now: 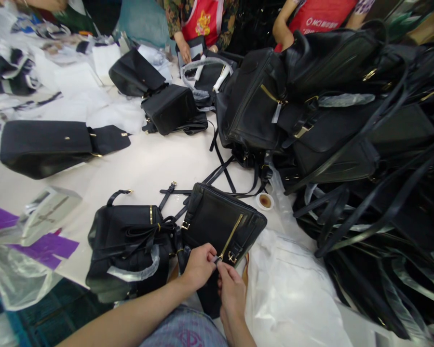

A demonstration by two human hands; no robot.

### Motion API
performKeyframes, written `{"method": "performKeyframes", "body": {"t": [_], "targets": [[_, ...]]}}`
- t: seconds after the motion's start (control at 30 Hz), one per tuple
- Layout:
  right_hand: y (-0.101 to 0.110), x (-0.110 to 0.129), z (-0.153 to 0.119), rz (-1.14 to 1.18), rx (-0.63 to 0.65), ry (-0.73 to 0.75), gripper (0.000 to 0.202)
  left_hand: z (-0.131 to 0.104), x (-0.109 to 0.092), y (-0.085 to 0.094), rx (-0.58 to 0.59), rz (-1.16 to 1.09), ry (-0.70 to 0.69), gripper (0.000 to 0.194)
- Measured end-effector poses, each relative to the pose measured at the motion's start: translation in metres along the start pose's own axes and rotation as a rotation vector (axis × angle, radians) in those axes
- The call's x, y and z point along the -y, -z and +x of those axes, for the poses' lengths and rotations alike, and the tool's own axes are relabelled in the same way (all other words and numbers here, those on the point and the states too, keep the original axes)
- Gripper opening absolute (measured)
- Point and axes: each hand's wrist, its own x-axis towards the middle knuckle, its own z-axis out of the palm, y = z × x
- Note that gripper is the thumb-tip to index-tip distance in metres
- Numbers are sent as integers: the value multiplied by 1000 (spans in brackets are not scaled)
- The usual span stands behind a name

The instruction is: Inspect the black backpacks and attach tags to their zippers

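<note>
A black handbag [217, 217] with a gold zipper [233, 233] lies tilted at the table's near edge, in front of me. Both my hands meet at the lower end of that zipper. My left hand [200, 264] is closed in a pinch on the small zipper pull [216, 259]. The fingers of my right hand [233, 285] pinch at the same pull from the other side. Beside my left forearm sits another black handbag [130, 246], with bundled straps and a plastic-wrapped handle [139, 272].
Black bags [253, 101] are heaped along the right, straps trailing. A small white cup [265, 201] of brown liquid stands behind my bag. White plastic sheeting [292, 289] lies at right. Farther left rests a black bag [47, 144]. Across the table, people in red aprons [204, 21] stand.
</note>
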Motion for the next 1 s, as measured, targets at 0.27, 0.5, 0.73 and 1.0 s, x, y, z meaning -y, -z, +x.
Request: {"method": "performKeyframes", "body": {"t": [0.27,0.5,0.73,1.0], "targets": [[-7,10,-1,26,15,38,35,-2,-6,-2,59,-132,106,24],[2,6,6,153,111,-70,41,3,4,9,290,-537,589,10],[10,1,9,173,179,-111,41,6,21,5,275,-499,611,39],[12,0,11,149,185,-96,44,9,25,1,252,-400,551,51]]}}
